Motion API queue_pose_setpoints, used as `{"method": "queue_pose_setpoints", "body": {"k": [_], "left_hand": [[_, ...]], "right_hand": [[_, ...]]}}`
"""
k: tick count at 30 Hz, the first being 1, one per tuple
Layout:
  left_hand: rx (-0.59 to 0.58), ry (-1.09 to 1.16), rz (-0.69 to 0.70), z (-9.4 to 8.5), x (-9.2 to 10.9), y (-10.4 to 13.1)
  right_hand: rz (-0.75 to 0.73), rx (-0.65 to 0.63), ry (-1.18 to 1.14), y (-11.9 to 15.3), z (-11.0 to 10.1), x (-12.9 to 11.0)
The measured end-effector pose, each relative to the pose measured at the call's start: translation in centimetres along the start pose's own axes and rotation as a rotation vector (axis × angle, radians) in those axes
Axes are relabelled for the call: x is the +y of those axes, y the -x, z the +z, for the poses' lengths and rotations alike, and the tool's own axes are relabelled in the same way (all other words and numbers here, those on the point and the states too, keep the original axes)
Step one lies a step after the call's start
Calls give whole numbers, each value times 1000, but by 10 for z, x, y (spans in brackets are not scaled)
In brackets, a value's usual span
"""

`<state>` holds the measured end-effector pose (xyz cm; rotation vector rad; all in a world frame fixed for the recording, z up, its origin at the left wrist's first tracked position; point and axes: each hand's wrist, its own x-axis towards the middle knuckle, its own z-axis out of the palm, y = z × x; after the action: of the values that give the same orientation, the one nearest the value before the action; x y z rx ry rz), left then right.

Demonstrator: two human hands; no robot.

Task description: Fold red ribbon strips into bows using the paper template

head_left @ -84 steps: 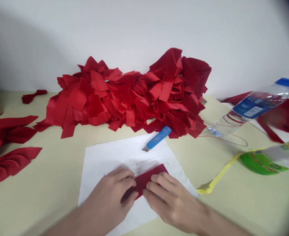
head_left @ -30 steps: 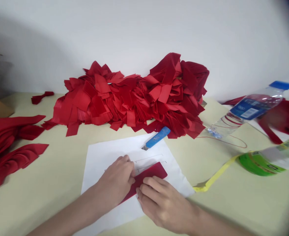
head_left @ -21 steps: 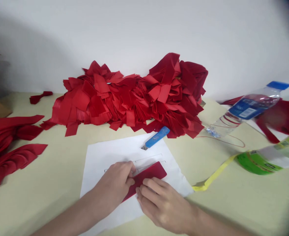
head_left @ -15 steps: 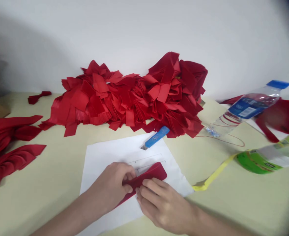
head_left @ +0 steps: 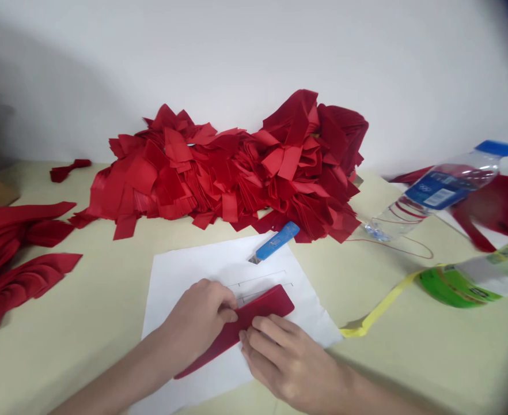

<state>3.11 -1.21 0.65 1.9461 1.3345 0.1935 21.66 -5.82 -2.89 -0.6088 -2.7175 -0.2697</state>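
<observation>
A dark red velvety ribbon strip (head_left: 273, 301) lies slantwise on a white paper sheet (head_left: 163, 288) with drawn lines. My left hand (head_left: 202, 317) grips its upper edge near the middle, thumb and fingers closed together. My right hand (head_left: 286, 363) pinches the lower edge with bent fingers, to the right of the left hand. The strip's right end looks folded over, and its lower left end sticks out below my left wrist. A blue utility knife (head_left: 277, 241) rests at the sheet's far edge, its blade tip showing.
A big heap of folded red ribbon pieces (head_left: 232, 173) stands against the wall. More red strips (head_left: 25, 276) lie at the left. On the right are a tilted clear bottle (head_left: 439, 187), a green-labelled bottle (head_left: 461, 285), yellow tape (head_left: 381, 302) and thin red thread (head_left: 418, 249).
The raised loop at the ribbon strip's right end has flattened, and more of its lower left end shows. My left hand has shifted slightly up; the right hand has barely moved.
</observation>
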Motion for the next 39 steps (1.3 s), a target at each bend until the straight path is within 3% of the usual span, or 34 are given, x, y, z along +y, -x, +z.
{"method": "queue_pose_setpoints", "body": {"k": [5, 10, 15, 19, 22, 25, 39], "left_hand": [[-148, 39, 10, -20, -5, -17], [-246, 51, 31, -41, -12, -47], [-295, 60, 81, -45, -16, -62], [-264, 52, 115, -43, -17, -58], [-211, 39, 144, -40, -15, -51], [-165, 30, 169, -36, -13, -45], [-87, -15, 252, -39, -12, -40]], "right_hand": [[137, 97, -115, -11, -17, 12], [394, 136, -304, -19, -41, 54], [552, 111, -390, -14, -47, 84], [484, 117, -386, -18, -41, 67], [353, 25, -338, -25, -29, 45], [328, -27, -294, -31, -17, 32], [307, 6, -220, -32, 4, 27]]}}
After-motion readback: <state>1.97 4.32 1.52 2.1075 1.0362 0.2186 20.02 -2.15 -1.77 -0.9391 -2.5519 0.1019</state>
